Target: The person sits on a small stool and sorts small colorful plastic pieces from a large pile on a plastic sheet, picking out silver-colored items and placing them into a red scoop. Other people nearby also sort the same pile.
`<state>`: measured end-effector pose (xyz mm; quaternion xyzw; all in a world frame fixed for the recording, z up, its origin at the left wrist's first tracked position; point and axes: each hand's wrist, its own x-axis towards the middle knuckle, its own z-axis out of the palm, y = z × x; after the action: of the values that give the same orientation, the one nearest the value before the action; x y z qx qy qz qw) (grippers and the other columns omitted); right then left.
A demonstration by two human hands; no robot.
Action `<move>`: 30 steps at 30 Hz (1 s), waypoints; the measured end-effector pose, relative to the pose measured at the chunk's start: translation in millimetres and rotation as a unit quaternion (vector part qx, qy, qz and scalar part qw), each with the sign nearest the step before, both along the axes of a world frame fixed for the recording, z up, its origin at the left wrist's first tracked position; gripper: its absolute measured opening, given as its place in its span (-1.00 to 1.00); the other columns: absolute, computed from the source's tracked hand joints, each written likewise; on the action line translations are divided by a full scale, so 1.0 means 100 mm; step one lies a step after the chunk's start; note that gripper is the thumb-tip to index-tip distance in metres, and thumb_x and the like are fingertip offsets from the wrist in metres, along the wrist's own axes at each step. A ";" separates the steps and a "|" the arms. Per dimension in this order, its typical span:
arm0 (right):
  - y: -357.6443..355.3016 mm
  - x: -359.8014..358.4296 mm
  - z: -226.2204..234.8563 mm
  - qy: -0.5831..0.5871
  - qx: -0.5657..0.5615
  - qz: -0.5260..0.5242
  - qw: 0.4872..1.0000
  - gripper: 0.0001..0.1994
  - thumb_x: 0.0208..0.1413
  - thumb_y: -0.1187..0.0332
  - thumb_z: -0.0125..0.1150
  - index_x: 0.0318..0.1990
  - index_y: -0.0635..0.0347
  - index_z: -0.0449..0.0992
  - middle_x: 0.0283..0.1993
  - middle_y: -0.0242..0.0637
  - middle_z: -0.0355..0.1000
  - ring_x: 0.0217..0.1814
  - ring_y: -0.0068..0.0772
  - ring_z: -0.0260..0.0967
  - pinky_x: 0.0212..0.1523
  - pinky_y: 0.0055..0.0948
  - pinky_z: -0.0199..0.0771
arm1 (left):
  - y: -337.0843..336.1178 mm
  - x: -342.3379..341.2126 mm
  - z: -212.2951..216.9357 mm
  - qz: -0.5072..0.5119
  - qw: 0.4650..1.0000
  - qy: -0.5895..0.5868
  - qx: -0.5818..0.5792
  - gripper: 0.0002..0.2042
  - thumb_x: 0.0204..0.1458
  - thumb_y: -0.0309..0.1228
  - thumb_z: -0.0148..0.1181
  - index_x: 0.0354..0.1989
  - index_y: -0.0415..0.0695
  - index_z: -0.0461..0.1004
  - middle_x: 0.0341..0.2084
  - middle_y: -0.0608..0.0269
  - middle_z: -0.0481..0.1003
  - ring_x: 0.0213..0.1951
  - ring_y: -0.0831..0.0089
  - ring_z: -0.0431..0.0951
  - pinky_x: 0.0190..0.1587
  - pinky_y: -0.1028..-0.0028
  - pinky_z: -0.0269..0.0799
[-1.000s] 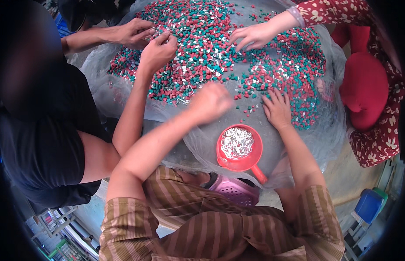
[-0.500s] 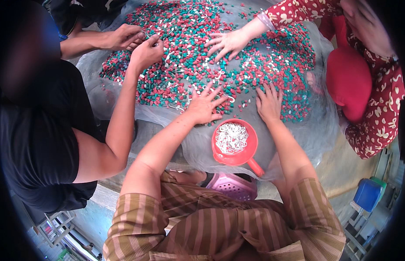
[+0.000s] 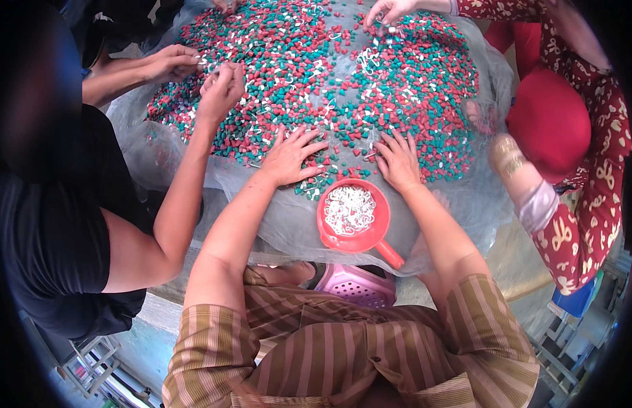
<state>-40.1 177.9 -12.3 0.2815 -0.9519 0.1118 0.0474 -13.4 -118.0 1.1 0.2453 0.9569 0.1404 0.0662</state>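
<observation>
Both my hands are down on the sheet, palms flat, fingers spread, clamped on nothing; left hand [image 3: 289,155] rests on the near edge of the bead pile [image 3: 343,75], fingers fanned and pointing far and a bit right; right hand [image 3: 397,160] sits just right of it, fingers pointing far, tips in among the beads; the two hands are near each other but apart, a strip of beads between them.

The pile is small red, teal and white pieces spread wide over a clear plastic sheet [image 3: 289,231] that covers the work surface; densest in the far half, thinning toward me.

Red scoop bowl [image 3: 353,214] with a stubby handle sits near side of both hands, just below the gap between them, on bare sheet; it holds only white pieces [image 3: 350,207]; handle points near-right; neither hand touches it.

Pink perforated basket [image 3: 357,285] lies nearer still, half under the sheet edge, by my striped lap.

Others at work: person in black on the left, two hands [image 3: 207,78] close together at the far-left of the pile, pinching at pieces; can't tell what they grip; person in red patterned sleeve [image 3: 567,231] on the right, one hand [image 3: 391,10] at the far edge of the pile; red cushion-like thing [image 3: 547,122] beside them.
</observation>
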 end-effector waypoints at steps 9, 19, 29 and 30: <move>-0.16 0.02 0.04 -0.020 -0.028 0.043 0.998 -0.84 -0.19 0.33 0.30 -0.40 0.07 0.52 -0.08 -0.29 0.33 0.19 -0.21 0.14 0.28 0.04 -0.04 | 0.27 -0.33 -0.06 0.176 0.946 -0.017 0.271 -0.75 -0.13 -0.47 0.22 -0.20 -0.08 0.47 -0.29 0.12 0.47 -0.20 0.13 0.47 -0.11 0.24 0.36; -0.20 0.02 -0.01 -0.070 -0.054 0.088 0.992 -0.77 -0.19 0.33 0.31 -0.29 0.00 0.54 -0.16 -0.28 0.32 0.06 -0.23 0.20 0.20 -0.07 0.06 | 0.43 -0.44 -0.29 0.170 0.978 -0.021 0.115 -0.87 -0.20 -0.32 0.28 -0.51 -0.06 0.53 -0.48 0.25 0.53 -0.29 0.27 0.51 -0.16 0.16 0.22; -0.32 0.03 0.00 -0.023 0.024 0.089 0.995 -0.88 -0.22 0.35 0.27 -0.49 0.16 0.52 -0.28 -0.25 0.33 -0.09 -0.19 0.22 0.03 -0.20 0.20 | 0.61 -0.37 -0.11 0.139 0.989 -0.036 0.026 -0.76 -0.15 -0.24 0.25 -0.31 -0.05 0.51 -0.30 0.19 0.51 -0.16 0.26 0.48 -0.02 0.09 0.16; -0.33 0.06 -0.01 -0.019 0.028 0.091 0.995 -0.89 -0.24 0.37 0.25 -0.52 0.17 0.51 -0.30 -0.24 0.33 -0.13 -0.18 0.23 -0.03 -0.20 0.23 | 0.62 -0.32 -0.13 0.136 0.990 -0.033 0.023 -0.78 -0.13 -0.28 0.22 -0.30 -0.06 0.50 -0.28 0.17 0.50 -0.14 0.24 0.47 -0.02 0.06 0.16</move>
<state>-33.8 145.0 -13.2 0.3655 -0.9259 0.0946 0.0108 -45.8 -55.7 -11.6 0.1099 0.9751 0.1785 0.0726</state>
